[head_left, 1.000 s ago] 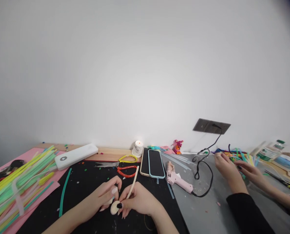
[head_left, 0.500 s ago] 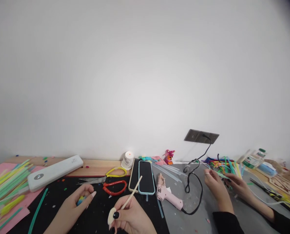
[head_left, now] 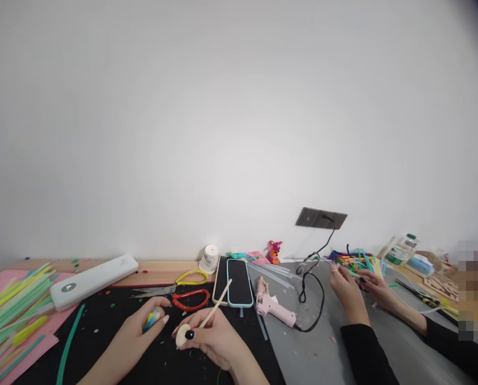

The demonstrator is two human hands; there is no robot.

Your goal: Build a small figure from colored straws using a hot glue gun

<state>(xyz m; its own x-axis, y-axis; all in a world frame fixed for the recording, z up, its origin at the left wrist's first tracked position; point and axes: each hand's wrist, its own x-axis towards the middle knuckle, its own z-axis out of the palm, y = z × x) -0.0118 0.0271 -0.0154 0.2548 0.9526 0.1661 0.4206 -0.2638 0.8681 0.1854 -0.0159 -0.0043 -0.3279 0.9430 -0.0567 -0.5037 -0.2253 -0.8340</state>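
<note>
My left hand (head_left: 136, 337) is over the black mat with its fingers curled round a small blue and yellow piece (head_left: 152, 319). Between the thumb and fingers of my right hand (head_left: 212, 337) is a round cream-coloured disc (head_left: 182, 336). A thin pale stick (head_left: 221, 297) also rises out of that hand, pointing up toward the phones. Scissors (head_left: 189, 299) with one yellow and one red handle lie just beyond my hands. The blue-edged phone (head_left: 240, 283) rests partly on a second phone (head_left: 220, 280), right of the scissors.
A pink glue gun (head_left: 274, 310) with a black cord lies on the grey mat. Another person's hands (head_left: 353, 297) work at the right near colourful stems. At the left are a white device (head_left: 94, 280) and pipe cleaners (head_left: 16, 307). A paper cup (head_left: 209, 259) stands by the wall.
Both my hands sit slightly higher in the view, and more of the blue and yellow piece shows. The disc faces the camera more. The view has shifted a little.
</note>
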